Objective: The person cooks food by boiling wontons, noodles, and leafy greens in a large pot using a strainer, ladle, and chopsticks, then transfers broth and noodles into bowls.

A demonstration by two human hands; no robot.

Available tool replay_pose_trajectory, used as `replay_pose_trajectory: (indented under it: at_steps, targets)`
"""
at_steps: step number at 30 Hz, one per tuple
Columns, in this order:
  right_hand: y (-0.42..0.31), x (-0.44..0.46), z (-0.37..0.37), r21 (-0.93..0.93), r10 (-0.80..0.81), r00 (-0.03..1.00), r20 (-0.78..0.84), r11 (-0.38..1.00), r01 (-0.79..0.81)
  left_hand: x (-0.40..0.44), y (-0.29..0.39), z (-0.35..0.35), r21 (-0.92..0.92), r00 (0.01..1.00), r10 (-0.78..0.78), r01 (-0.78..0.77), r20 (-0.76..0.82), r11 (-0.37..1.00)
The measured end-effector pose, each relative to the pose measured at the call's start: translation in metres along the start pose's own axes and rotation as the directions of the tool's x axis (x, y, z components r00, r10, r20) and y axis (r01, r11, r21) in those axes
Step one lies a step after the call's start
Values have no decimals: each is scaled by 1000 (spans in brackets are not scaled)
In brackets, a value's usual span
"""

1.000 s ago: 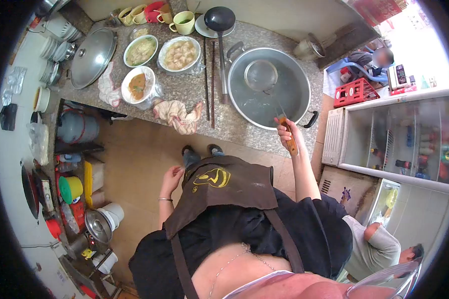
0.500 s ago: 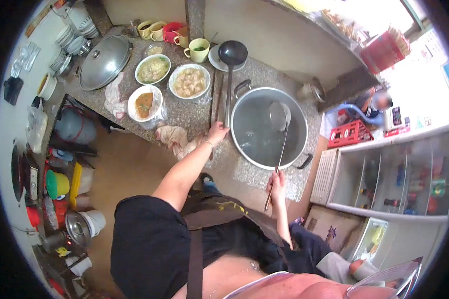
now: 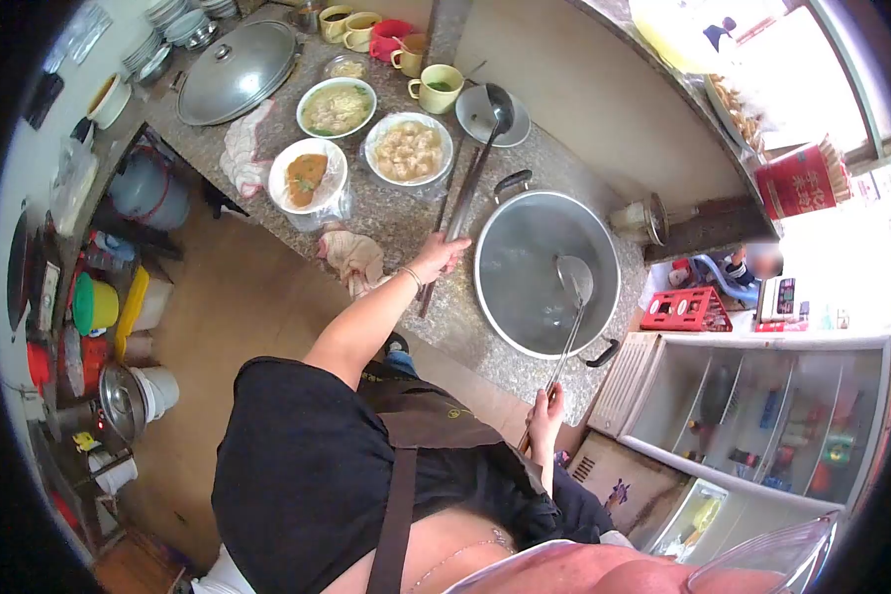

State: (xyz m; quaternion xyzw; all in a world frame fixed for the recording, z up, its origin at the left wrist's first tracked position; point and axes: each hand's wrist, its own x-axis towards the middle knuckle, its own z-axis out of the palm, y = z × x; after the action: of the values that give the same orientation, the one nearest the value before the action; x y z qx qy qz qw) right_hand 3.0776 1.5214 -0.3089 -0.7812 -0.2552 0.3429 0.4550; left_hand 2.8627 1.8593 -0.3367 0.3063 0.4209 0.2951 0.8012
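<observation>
My left hand (image 3: 438,257) is closed on the handle of a dark ladle (image 3: 500,107), whose bowl rests over a grey plate (image 3: 520,129). Chopsticks (image 3: 429,295) lie on the counter beside that hand. In my right hand (image 3: 545,416) is the handle of a wire strainer (image 3: 574,279), its round head inside the big metal pot (image 3: 480,282) of cloudy liquid. Left of the ladle stand a bowl of dumplings (image 3: 409,150), a bowl of noodle soup (image 3: 337,107) and a bowl with brown sauce (image 3: 308,178).
Crumpled cloths (image 3: 351,259) lie near the counter's front edge. A large lid (image 3: 236,71) and several mugs (image 3: 436,88) are at the back left. A glass-door fridge (image 3: 752,416) stands at the right, with a red crate (image 3: 685,310) and a seated person beyond.
My left hand has come up from my side and closed on the ladle, whose handle is now lifted and tilted. The strainer has shifted within the pot. The view has turned.
</observation>
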Motion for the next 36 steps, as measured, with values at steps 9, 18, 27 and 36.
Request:
replay_pose_trajectory:
  at_steps: [9,18,27,36]
  targets:
    - [-115,84,104,-73,-417,909,-9,907,415,12,-20,-50,-194,970,-90,135,225,972]
    - [-182,127,280,-225,-419,897,143,869,441,-107,-7,-85,488,967,249,-239,45,840]
    - [-84,96,326,-32,-418,860,292,894,446,-297,-216,-377,193,520,-8,332,-854,923]
    - [8,-78,495,-323,-141,496,857,604,729,-407,-372,-444,117,447,-502,821,-740,559]
